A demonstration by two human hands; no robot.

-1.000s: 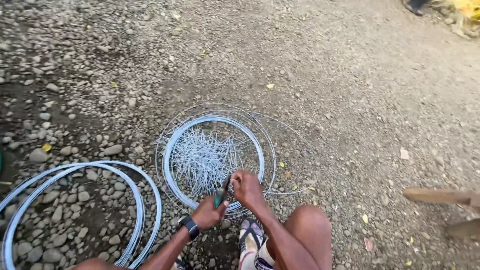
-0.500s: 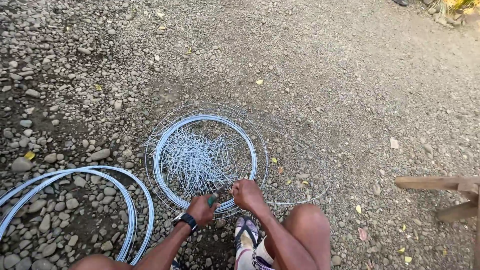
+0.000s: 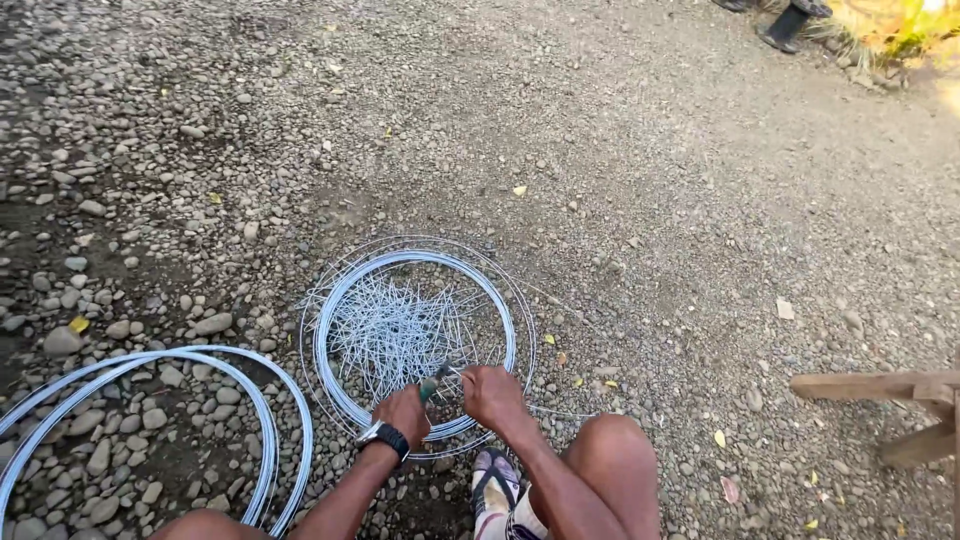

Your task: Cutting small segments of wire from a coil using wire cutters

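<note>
Head view, hands: my left hand (image 3: 403, 414) is closing around green-handled pliers (image 3: 434, 382); my right hand (image 3: 492, 394) is pinching a wire strand.
Wire coil (image 3: 345, 300): lying on gravel (image 3: 650, 200), near my knees.
Handling: I'm judging it stiff, springy, sharp-ended; gripping near the cut.
Look: thin, silvery, cut pieces (image 3: 395, 330) piling inside.

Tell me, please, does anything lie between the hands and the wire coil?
Nothing visible does. The left hand, gripping a green-handled tool, and the right hand are both already over the near rim of the wire coil, beside the cut wire pieces.
</note>
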